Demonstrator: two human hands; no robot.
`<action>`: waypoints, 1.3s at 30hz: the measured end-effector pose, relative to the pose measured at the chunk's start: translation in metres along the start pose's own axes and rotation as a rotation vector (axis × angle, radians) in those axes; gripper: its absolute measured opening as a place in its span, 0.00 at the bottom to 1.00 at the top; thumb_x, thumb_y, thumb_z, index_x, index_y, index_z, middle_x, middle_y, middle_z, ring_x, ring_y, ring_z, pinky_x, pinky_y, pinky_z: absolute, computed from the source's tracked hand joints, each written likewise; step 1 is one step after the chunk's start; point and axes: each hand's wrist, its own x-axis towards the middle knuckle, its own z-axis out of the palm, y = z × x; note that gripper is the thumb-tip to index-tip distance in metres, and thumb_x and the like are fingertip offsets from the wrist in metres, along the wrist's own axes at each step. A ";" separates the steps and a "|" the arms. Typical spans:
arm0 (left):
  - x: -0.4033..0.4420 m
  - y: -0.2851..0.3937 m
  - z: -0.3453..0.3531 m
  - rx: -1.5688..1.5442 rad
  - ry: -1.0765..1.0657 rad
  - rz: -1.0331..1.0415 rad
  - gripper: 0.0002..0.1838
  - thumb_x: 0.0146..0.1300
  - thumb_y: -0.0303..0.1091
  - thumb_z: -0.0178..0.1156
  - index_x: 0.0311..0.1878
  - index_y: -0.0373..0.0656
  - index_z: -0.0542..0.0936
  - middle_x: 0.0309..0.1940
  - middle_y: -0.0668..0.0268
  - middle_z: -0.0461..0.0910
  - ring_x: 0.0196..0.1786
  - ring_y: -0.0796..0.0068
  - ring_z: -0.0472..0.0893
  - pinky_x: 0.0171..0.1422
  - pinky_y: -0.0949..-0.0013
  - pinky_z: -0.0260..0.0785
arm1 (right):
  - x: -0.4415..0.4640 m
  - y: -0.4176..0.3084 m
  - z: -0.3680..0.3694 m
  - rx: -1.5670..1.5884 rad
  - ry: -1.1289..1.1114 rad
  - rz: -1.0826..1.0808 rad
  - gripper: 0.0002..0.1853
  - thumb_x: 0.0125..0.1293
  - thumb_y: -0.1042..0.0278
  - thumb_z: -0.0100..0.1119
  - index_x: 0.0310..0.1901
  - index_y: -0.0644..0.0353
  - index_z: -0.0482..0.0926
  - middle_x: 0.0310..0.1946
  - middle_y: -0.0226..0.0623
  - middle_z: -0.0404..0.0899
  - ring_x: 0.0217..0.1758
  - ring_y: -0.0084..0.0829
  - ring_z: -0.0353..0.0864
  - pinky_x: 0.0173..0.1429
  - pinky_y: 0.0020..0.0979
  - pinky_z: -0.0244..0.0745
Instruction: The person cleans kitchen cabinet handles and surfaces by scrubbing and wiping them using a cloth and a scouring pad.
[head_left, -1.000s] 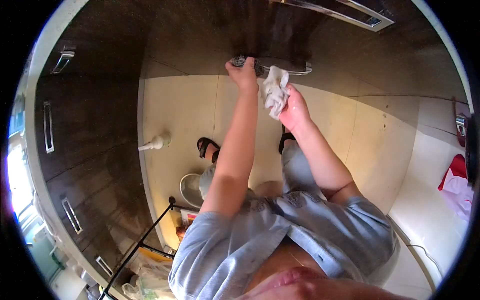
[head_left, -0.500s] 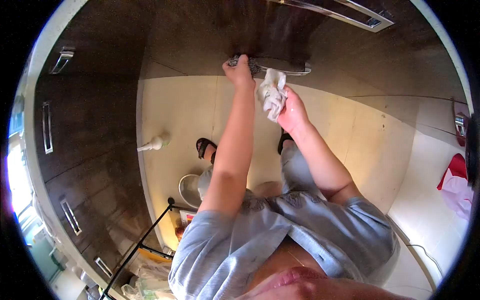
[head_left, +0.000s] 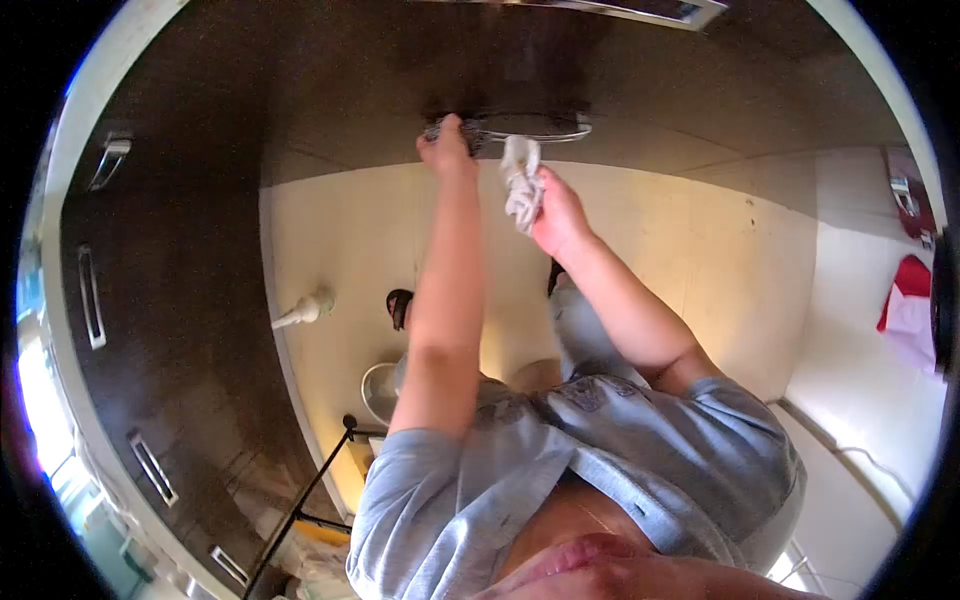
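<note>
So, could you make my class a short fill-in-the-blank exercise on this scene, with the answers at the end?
1. Of the grey scrubber and the crumpled cloth, the left hand holds the ____.
2. The cloth in the right hand is ____ in colour.
3. The pale bottle is on the ____.
4. The grey shirt has ____ sleeves, leaving both forearms bare.

Missing words: scrubber; white; floor; short.

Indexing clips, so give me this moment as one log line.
left hand: holds scourer at handle | right hand: holds cloth
</note>
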 end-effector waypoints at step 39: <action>-0.093 -0.012 -0.082 0.399 -0.486 -0.268 0.12 0.63 0.34 0.51 0.45 0.43 0.79 0.52 0.69 0.74 0.59 0.76 0.66 0.60 0.74 0.55 | 0.009 -0.130 -0.126 -1.879 0.747 -1.285 0.16 0.51 0.71 0.61 0.44 0.52 0.78 0.40 0.35 0.73 0.45 0.40 0.72 0.50 0.37 0.70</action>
